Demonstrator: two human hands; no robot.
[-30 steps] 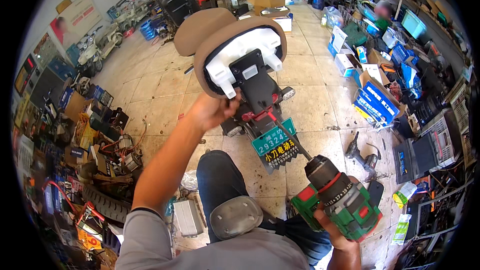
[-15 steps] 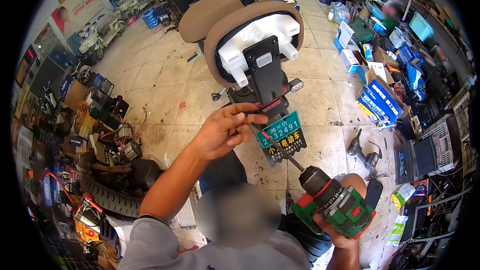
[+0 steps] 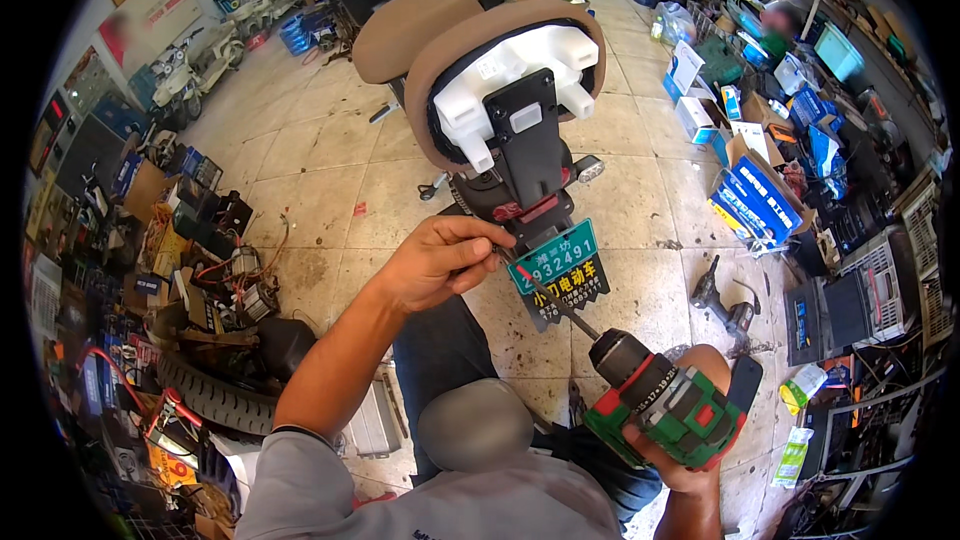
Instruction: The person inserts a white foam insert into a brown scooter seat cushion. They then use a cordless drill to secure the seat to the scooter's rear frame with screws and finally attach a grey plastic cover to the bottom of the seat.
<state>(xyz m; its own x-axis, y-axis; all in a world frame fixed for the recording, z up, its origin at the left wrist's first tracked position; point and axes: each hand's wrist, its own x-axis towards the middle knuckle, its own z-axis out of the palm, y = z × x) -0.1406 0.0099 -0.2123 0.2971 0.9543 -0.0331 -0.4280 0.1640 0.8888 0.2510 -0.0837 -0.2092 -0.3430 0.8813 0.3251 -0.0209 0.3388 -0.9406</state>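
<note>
My right hand (image 3: 665, 460) grips a green, red and black cordless drill (image 3: 690, 410). Its long bit (image 3: 575, 318) points up and left, and the red-tipped end lies in front of a green number plate (image 3: 553, 258). Beside the plate's upper left corner, my left hand (image 3: 435, 262) is closed in a pinch close to the bit's tip; what it holds, if anything, is too small to make out. The plate hangs below the rear fender (image 3: 515, 195) of a scooter. Above rise its brown seat (image 3: 420, 30), a white plastic part (image 3: 465, 112) and a black bracket (image 3: 533, 155).
On the tiled floor at right lie a black lever part (image 3: 735, 315) and a blue-and-white box (image 3: 755, 202) among other cartons. A tyre (image 3: 215, 390) and piled parts fill the left side. A silver case (image 3: 375, 425) sits near my leg.
My left hand's fingers have drawn together into a pinch, lower and nearer the plate's corner. The drill stays in my right hand, nearly unmoved. The view has shifted slightly.
</note>
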